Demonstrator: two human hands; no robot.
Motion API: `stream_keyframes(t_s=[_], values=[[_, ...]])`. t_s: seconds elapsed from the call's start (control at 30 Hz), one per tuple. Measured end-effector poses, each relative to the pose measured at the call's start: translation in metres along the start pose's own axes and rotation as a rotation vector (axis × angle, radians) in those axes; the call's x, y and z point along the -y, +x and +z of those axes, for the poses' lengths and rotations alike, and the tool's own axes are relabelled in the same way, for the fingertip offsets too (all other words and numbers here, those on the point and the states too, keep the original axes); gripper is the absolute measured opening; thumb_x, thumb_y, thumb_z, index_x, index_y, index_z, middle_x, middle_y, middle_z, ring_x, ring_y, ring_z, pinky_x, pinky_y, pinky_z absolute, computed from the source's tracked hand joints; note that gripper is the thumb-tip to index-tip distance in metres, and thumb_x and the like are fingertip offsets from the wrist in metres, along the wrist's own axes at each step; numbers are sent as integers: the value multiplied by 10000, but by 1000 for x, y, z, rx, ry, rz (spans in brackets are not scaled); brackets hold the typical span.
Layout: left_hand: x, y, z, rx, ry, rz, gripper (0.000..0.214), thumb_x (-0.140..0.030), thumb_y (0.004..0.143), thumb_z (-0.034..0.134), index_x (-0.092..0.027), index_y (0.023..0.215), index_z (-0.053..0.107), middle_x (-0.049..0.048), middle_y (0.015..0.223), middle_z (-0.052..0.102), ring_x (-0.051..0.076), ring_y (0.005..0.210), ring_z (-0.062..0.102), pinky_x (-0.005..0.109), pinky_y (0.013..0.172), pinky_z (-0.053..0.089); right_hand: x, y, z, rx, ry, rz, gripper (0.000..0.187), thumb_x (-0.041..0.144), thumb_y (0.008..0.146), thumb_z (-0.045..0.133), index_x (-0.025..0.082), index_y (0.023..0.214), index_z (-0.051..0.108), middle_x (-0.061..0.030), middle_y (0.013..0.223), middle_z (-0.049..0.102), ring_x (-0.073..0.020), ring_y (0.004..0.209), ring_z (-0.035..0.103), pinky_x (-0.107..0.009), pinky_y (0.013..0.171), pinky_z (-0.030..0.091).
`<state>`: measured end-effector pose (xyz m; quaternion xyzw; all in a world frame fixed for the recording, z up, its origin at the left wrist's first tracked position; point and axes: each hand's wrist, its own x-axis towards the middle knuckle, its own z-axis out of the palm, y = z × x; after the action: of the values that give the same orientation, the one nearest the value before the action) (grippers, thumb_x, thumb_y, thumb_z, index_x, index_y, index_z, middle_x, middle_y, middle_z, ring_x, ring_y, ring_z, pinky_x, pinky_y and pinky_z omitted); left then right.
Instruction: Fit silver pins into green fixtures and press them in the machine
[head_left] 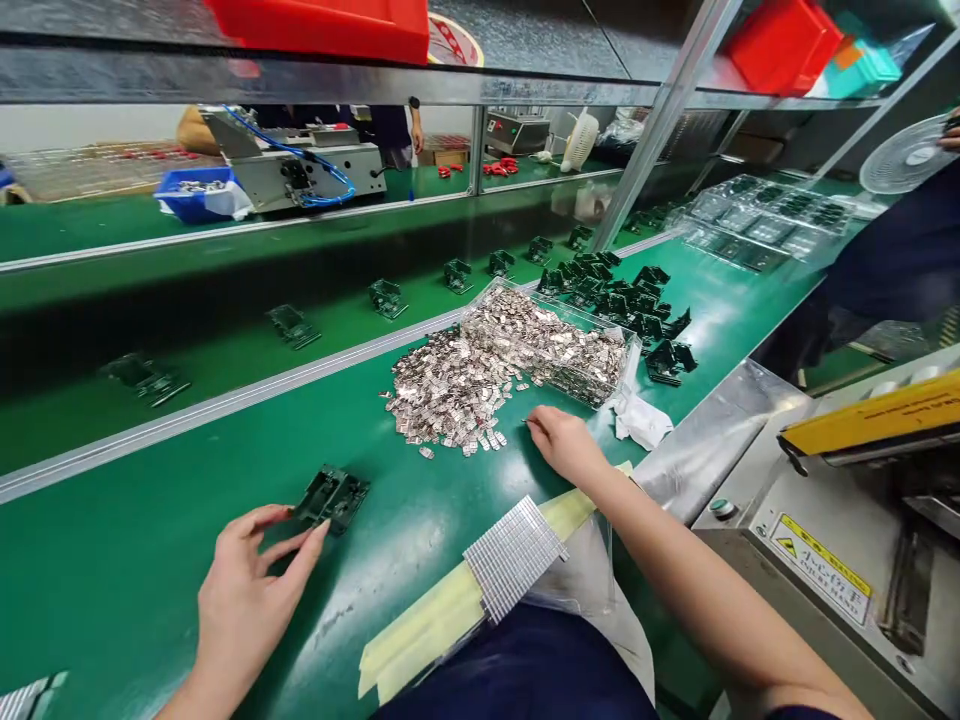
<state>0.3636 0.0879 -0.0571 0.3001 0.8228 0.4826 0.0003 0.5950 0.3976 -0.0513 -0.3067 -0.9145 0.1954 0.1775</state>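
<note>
Head view of two bare hands working over a green bench (142, 570). The left hand (247, 600) is lying on the belt surface with its grip spread open, its index fingertip and thumb (315, 538) touching the near edge of a black fixture (331, 498) without clearly clamping it. The right hand (566, 445) is reaching across the bench, with its grip drawn into a narrow pinch around a thin sliver (526, 421), too small to identify, just beside the lower edge of a pile of small metal parts (450, 390). This pile is spilling across the bench from a clear plastic box (559, 335), which is also heaped with the same parts. A crumpled white tissue (641, 422) is lying against the box's near corner. Black fixtures (622, 300) are crowding the bench beyond the box, while others are standing in a spaced row (388, 298) along a farther belt behind an aluminium rail (225, 412). Nearer the person, a block of metal parts (514, 556) is sitting in rows on a cream tape strip (420, 630). A machine bearing a yellow warning label (821, 568) is standing at the right, and a co-worker's dark sleeve (900, 265) is showing at the upper right.
</note>
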Motion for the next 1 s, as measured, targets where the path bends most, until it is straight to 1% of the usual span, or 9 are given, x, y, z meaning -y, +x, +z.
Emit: stream_keyframes(t_s=[0.07, 0.13, 0.23, 0.33, 0.43, 0.57, 0.67, 0.77, 1.0], values=[[5, -6, 4, 57, -32, -15, 756, -496, 678, 758, -240, 1302, 415, 91, 1129, 565, 261, 923, 698, 423, 777, 622, -2, -14, -6, -25, 74, 12, 125, 197, 917, 486, 179, 871, 601, -43, 727, 643, -187, 653, 630, -283, 622, 501], [11, -1, 3, 129, 27, 74, 990, -505, 645, 786, -261, 1439, 247, 166, 1381, 442, 352, 1239, 542, 528, 973, 520, 0, -30, -10, -60, 232, 45, 165, 268, 925, 483, 178, 924, 622, -46, 759, 673, -177, 644, 646, -276, 608, 523], [18, 18, 0, 368, 168, 146, 1095, -509, 691, 755, -272, 1511, 70, 177, 1532, 308, 386, 1394, 353, 598, 1088, 376, 11, -50, -15, -76, 564, 127, 219, 353, 884, 548, 184, 946, 674, -58, 819, 701, -185, 659, 657, -299, 620, 543], [16, 36, 3, 550, 258, 126, 926, -511, 717, 725, -245, 1466, 249, 156, 1423, 481, 389, 1306, 464, 605, 1054, 401, 25, -65, -21, -56, 745, 207, 230, 396, 829, 642, 187, 897, 710, -51, 778, 704, -192, 663, 652, -305, 623, 537], [1, 35, 15, 506, 189, 142, 755, -466, 691, 755, -219, 1328, 435, 126, 1291, 564, 332, 1183, 566, 526, 1020, 457, 39, -76, -24, -48, 817, 262, 228, 417, 808, 695, 193, 840, 722, -44, 731, 696, -192, 664, 639, -294, 617, 518], [-46, 5, 48, 439, -208, 164, 616, -391, 685, 788, -210, 1195, 495, 109, 1242, 540, 250, 1107, 601, 385, 921, 532, 59, -87, -24, -76, 849, 212, 169, 383, 807, 705, 216, 787, 723, -79, 928, 689, -238, 881, 642, -322, 718, 520], [-89, -20, 72, 532, -466, 103, 583, -341, 691, 797, -218, 1168, 484, 90, 1167, 582, 195, 953, 648, 318, 795, 562, 74, -95, -22, -102, 852, 167, 129, 335, 805, 699, 220, 746, 713, -105, 1133, 634, -283, 1118, 567, -386, 895, 476], [-117, -37, 86, 644, -601, 67, 549, -291, 704, 787, -230, 1151, 475, 32, 967, 637, 144, 763, 645, 258, 671, 546, 84, -102, -21, -95, 841, 193, 115, 301, 813, 687, 220, 733, 701, -106, 1167, 619, -279, 1142, 553, -422, 974, 423], [-119, -52, 100, 750, -669, -4, 501, -312, 746, 759, -232, 1172, 509, 0, 842, 636, 110, 681, 598, 197, 598, 491, 89, -112, -17, -139, 757, 187, 95, 267, 827, 644, 225, 748, 677, -92, 1183, 601, -271, 1139, 549, -425, 983, 414]])
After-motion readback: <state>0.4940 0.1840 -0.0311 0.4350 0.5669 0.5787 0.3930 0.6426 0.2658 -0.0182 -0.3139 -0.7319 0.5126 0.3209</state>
